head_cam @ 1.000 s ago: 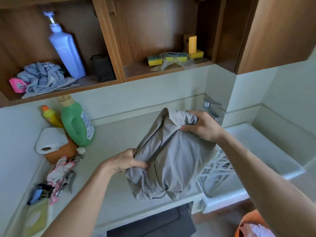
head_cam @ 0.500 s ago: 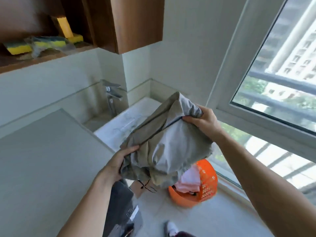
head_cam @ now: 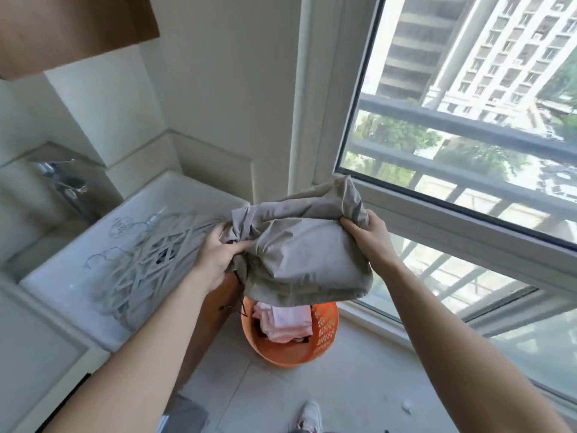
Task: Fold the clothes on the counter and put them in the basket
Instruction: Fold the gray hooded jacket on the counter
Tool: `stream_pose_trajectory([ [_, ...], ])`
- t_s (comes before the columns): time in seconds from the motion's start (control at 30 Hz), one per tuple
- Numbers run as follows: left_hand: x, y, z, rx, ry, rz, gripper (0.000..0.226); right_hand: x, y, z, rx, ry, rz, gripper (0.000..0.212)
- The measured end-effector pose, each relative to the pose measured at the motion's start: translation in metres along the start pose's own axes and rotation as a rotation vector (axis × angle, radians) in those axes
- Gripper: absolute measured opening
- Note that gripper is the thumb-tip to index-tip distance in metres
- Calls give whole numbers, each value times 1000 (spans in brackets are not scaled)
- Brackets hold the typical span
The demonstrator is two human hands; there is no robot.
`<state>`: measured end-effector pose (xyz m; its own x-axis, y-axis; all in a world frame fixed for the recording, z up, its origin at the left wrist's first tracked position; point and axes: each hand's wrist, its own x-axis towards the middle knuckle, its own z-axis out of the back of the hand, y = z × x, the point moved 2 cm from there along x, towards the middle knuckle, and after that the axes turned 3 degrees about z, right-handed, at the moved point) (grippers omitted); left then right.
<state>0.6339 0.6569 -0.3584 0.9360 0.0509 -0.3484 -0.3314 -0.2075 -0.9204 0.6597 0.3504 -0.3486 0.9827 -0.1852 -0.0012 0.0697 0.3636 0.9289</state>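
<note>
A folded grey garment (head_cam: 306,254) hangs in the air between both hands, directly above the orange basket (head_cam: 324,339) on the floor. My left hand (head_cam: 218,254) grips its bunched left end. My right hand (head_cam: 363,237) pinches its upper right edge. Pink clothes (head_cam: 287,321) lie inside the basket, partly hidden by the grey garment. The counter itself is out of view.
A white sink (head_cam: 78,264) with a lattice rack (head_cam: 146,270) in it and a chrome tap (head_cam: 62,185) is at the left. A large window (head_cam: 468,135) fills the right. My shoe (head_cam: 307,414) is on the tiled floor near the basket.
The view has swung right, away from the counter and shelves. Both hands have carried the grey garment over the sink to a spot above the orange basket.
</note>
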Motion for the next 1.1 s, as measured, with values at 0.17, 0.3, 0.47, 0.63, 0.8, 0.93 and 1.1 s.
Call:
stream_pose_trajectory([
  [0.17,60,35,-25,101,-91,32,54,44,-66,-8,-55,5,-122,30],
  [0.3,116,106,-18,181,-105,87,51,65,-142,-39,-88,53,-201,52],
  [0.47,208,258,9,209,-179,128,55,87,-287,-110,-63,154,-176,75],
  [0.63,312,430,48,220,-249,170,54,116,-450,-192,-64,231,-182,80],
  [0.8,380,564,70,267,-269,216,43,143,-590,-260,-228,280,-163,81],
  [0.93,418,629,78,273,-246,197,35,152,-673,-298,-271,299,-172,84],
  [1.1,433,641,83,481,-243,277,39,155,-700,-319,-403,345,-283,83],
])
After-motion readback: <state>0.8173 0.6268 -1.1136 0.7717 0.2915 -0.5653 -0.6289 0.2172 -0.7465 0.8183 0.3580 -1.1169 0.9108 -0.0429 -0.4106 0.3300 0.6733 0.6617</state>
